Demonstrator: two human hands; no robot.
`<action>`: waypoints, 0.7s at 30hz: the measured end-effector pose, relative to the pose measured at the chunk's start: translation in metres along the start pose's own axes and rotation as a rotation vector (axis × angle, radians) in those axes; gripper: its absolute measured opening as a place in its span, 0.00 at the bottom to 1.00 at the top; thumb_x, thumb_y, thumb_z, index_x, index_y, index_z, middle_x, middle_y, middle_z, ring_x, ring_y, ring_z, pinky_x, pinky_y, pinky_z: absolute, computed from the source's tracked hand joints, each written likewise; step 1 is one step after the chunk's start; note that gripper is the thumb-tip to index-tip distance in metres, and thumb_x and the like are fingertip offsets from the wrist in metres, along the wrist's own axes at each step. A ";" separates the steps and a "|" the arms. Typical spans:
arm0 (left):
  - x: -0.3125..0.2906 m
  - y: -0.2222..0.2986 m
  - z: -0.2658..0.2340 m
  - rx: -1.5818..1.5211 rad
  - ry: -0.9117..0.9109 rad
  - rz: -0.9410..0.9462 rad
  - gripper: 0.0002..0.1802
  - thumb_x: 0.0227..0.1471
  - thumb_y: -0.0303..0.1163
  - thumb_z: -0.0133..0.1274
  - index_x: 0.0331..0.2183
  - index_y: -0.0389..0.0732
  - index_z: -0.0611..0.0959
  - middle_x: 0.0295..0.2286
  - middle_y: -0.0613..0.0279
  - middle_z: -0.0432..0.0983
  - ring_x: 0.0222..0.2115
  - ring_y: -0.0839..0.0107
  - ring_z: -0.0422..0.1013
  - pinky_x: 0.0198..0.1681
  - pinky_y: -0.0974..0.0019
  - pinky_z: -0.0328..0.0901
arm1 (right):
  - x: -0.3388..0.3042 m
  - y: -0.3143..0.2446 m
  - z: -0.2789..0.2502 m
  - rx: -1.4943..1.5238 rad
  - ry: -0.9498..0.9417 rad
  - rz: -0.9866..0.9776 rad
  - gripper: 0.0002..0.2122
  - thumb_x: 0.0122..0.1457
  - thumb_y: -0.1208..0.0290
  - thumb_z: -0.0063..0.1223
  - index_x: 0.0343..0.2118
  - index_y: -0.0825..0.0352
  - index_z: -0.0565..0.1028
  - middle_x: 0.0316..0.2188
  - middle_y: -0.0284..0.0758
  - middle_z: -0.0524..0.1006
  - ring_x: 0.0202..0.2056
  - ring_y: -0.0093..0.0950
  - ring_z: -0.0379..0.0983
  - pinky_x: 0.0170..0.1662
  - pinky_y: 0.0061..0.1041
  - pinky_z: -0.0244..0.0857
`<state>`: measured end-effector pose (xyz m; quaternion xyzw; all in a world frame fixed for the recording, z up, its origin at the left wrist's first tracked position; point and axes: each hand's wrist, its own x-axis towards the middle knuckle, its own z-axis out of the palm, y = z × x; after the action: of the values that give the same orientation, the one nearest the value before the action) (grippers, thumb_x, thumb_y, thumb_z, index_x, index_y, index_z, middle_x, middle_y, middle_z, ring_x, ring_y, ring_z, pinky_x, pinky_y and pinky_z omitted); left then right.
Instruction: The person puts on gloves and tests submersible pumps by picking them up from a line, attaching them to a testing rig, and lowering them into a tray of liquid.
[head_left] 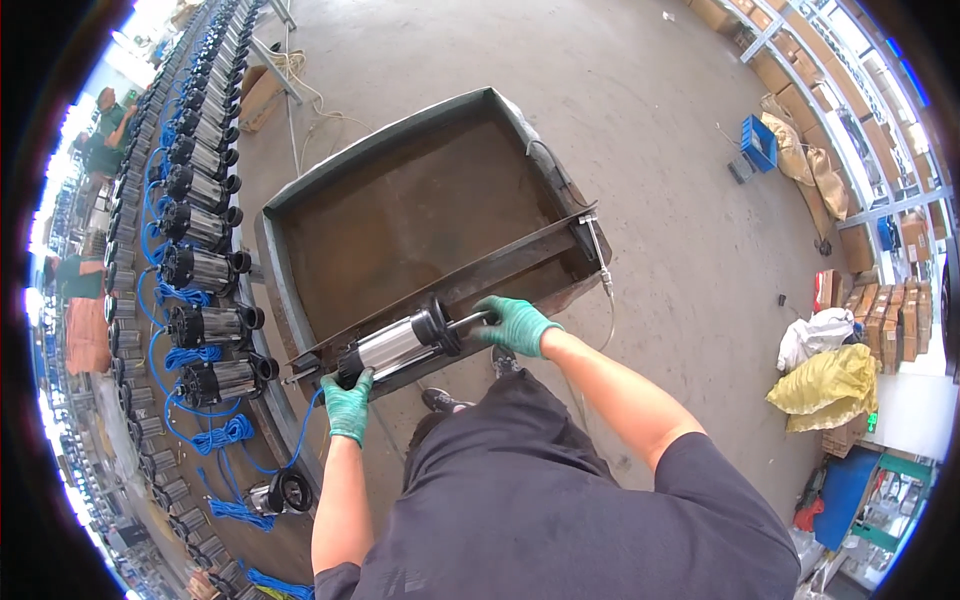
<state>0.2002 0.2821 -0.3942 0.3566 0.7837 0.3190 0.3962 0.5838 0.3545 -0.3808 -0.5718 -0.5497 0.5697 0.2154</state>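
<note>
A submersible pump (392, 345), a silver cylinder with black ends, lies tilted over the near edge of a water-filled metal tank (278, 245). My left hand (347, 406), in a green glove, is closed on the pump's black left end, where a blue cable (304, 430) hangs down. At its right end is a wide black flange (432, 325). My gloved right hand (516, 326) is closed round a short dark rod (470, 320) that reaches to this flange. The palm side of both grips is hidden.
To the left, a long row of similar pumps (205, 270) with blue cables stands along a bench. One pump (282, 494) lies low beside my left forearm. A metal bar (480, 268) spans the tank; a hose (612, 300) hangs at its right. Sacks (825, 385) and shelves stand far right.
</note>
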 end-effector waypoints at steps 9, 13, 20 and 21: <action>0.001 -0.003 -0.005 -0.012 -0.021 0.037 0.29 0.52 0.31 0.73 0.47 0.37 0.70 0.40 0.60 0.77 0.37 0.72 0.72 0.41 0.68 0.70 | 0.013 -0.028 -0.025 -0.552 -0.303 -0.106 0.24 0.60 0.53 0.66 0.52 0.66 0.77 0.49 0.47 0.80 0.51 0.47 0.78 0.52 0.42 0.71; 0.001 0.001 -0.001 -0.001 -0.007 0.032 0.30 0.51 0.31 0.74 0.47 0.37 0.71 0.40 0.60 0.77 0.38 0.71 0.72 0.42 0.67 0.70 | 0.014 -0.032 -0.028 -0.524 -0.337 -0.024 0.26 0.60 0.52 0.65 0.54 0.67 0.76 0.51 0.48 0.80 0.53 0.47 0.77 0.54 0.41 0.71; 0.002 -0.008 -0.001 0.054 0.016 0.078 0.31 0.51 0.33 0.74 0.47 0.37 0.71 0.40 0.59 0.78 0.38 0.70 0.72 0.44 0.65 0.70 | -0.021 0.046 -0.078 -0.677 0.920 -0.073 0.21 0.55 0.63 0.65 0.50 0.65 0.76 0.47 0.47 0.78 0.48 0.49 0.75 0.54 0.47 0.69; -0.003 0.001 0.001 0.080 0.024 0.060 0.31 0.49 0.30 0.74 0.47 0.37 0.71 0.41 0.57 0.78 0.40 0.68 0.73 0.48 0.64 0.70 | -0.023 0.071 -0.094 -0.589 0.926 0.127 0.24 0.56 0.62 0.66 0.53 0.67 0.74 0.49 0.49 0.77 0.51 0.50 0.74 0.57 0.47 0.68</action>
<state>0.2021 0.2808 -0.3926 0.3918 0.7895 0.3033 0.3622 0.6998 0.3487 -0.4088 -0.8306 -0.4982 0.0927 0.2308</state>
